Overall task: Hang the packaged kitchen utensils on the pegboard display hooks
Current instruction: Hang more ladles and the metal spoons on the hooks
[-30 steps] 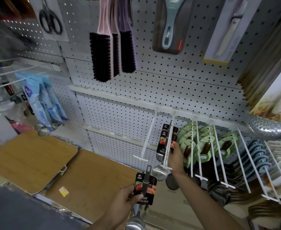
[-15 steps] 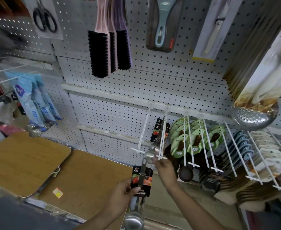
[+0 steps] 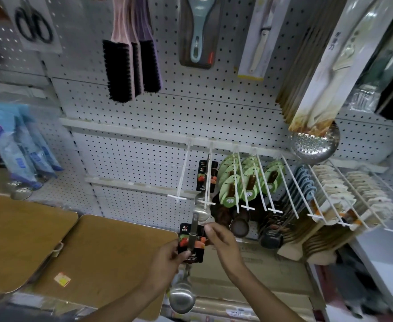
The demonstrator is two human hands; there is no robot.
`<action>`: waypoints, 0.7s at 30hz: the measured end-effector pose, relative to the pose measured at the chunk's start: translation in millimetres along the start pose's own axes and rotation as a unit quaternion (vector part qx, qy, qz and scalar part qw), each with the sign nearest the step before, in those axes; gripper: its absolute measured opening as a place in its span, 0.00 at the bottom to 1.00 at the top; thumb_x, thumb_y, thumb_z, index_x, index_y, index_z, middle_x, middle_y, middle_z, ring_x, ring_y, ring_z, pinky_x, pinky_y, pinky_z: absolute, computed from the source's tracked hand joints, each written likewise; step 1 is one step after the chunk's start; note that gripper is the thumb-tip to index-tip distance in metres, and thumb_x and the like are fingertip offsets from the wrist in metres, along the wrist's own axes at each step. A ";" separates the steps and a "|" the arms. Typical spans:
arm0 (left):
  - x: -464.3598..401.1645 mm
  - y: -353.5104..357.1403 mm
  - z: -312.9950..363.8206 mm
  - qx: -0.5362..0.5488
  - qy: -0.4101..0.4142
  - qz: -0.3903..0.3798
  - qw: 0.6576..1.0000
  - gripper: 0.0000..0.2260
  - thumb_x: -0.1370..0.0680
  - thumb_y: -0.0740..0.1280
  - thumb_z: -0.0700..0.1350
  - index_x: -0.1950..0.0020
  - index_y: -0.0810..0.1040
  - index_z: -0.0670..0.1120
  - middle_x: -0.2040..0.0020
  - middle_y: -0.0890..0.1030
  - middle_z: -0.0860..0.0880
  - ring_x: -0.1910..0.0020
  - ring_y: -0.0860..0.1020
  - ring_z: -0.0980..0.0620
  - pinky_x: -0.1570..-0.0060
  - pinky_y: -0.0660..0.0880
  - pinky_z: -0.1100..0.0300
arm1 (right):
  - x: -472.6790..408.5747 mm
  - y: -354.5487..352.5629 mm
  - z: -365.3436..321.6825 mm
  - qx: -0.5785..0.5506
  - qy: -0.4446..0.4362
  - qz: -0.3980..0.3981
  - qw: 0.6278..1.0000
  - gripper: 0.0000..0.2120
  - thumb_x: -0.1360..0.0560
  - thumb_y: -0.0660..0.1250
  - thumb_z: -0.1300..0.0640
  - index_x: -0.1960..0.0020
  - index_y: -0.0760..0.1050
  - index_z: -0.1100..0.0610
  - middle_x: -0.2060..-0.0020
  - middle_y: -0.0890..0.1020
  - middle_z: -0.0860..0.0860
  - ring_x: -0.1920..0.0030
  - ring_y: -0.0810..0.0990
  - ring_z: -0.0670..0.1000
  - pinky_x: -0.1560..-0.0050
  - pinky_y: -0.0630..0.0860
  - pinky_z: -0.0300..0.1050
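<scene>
Spanning the whole background, the white pegboard point(image 3: 158, 117) carries a row of long display hooks at mid-height; most are loaded with green-carded utensils point(image 3: 237, 180), but the second hook from the left point(image 3: 208, 180) holds only a couple of black-carded ladles point(image 3: 206, 180) near its root, and the leftmost hook point(image 3: 182, 173) is bare. Two wooden folding tables point(image 3: 93, 259) lie below left. Your left hand point(image 3: 167, 261) pinches the bundle of packaged ladles point(image 3: 192, 240) at the black header card, thumb on its face; one bowl point(image 3: 182, 298) hangs below, while another ladle's bowl point(image 3: 201, 213) points upward, just under the hook tip. Your right hand point(image 3: 223, 240) reaches in with fingertips point(image 3: 207, 229) pinched at the card's upper right corner, apparently separating one piece. Expect each steel ladle to be stiff, smooth and bowl-heavy, so it will swing from a thin, bendable card. Take hold at the card's top edge beside the hang hole, which cannot be made out here, and steady the handle while threading it onto the hook.
</scene>
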State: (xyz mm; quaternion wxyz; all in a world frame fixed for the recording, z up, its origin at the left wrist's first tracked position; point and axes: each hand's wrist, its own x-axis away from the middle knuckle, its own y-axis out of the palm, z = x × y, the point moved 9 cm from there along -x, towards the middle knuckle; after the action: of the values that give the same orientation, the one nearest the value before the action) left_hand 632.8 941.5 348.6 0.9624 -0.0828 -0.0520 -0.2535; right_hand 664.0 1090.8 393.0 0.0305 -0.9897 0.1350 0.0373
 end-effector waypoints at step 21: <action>-15.1 24.4 -35.6 -0.117 -0.038 -0.093 0.988 0.08 0.27 0.75 0.44 0.49 0.84 0.49 0.56 0.87 0.55 0.55 0.84 0.58 0.58 0.80 0.63 | 1.7 -13.4 -10.8 0.037 0.029 0.070 0.996 0.03 0.27 0.71 0.68 0.58 0.77 0.66 0.66 0.84 0.52 0.62 0.84 0.46 0.61 0.77 0.37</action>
State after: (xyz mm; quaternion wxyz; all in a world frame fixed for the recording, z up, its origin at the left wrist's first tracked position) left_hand 633.9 963.1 308.3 0.9157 -0.1991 -0.0664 -0.3426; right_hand 670.0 1102.4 404.2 0.0604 -0.9766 0.2066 0.0053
